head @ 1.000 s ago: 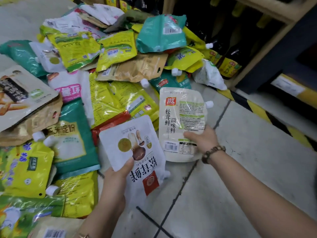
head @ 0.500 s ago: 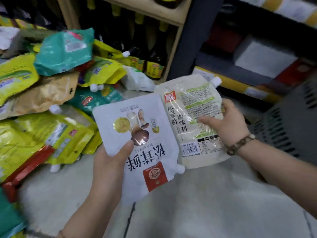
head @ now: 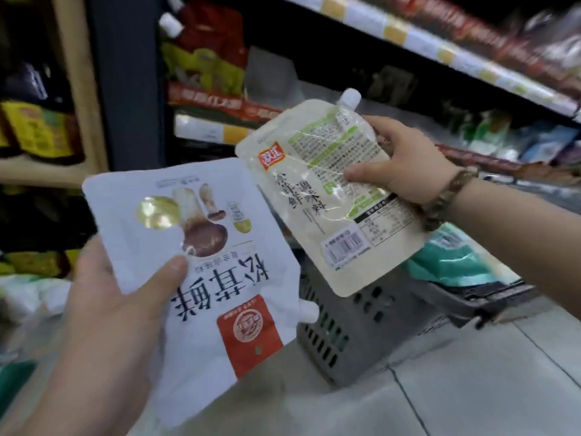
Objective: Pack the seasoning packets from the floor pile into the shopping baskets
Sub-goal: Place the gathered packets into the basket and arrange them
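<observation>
Each hand carries one packet: the left hand (head: pixel 116 297) grasps the white mushroom pouch (head: pixel 201 272) upside down, thumb across its face, while the right hand (head: pixel 405 162) pinches the cream pouch (head: pixel 330 196) above the grey basket (head: pixel 355 338), probably ready to drop it in.

dark bottles (head: pixel 41 127) on wooden shelf (head: pixel 41 173), stocked store shelves (head: pixel 440 48) (blurred), tiled floor (head: pixel 471 398)

We note two spouted seasoning packets held in the air above a grey shopping basket (head: pixel 352 338). White packet (head: pixel 201 272): mushroom picture, red seal, upside down, spout low and just left of the basket. Cream packet (head: pixel 327 196): barcode side showing, tilted, spout up, over the basket's rim. Teal packets (head: pixel 452 265) lie inside the basket.
</observation>
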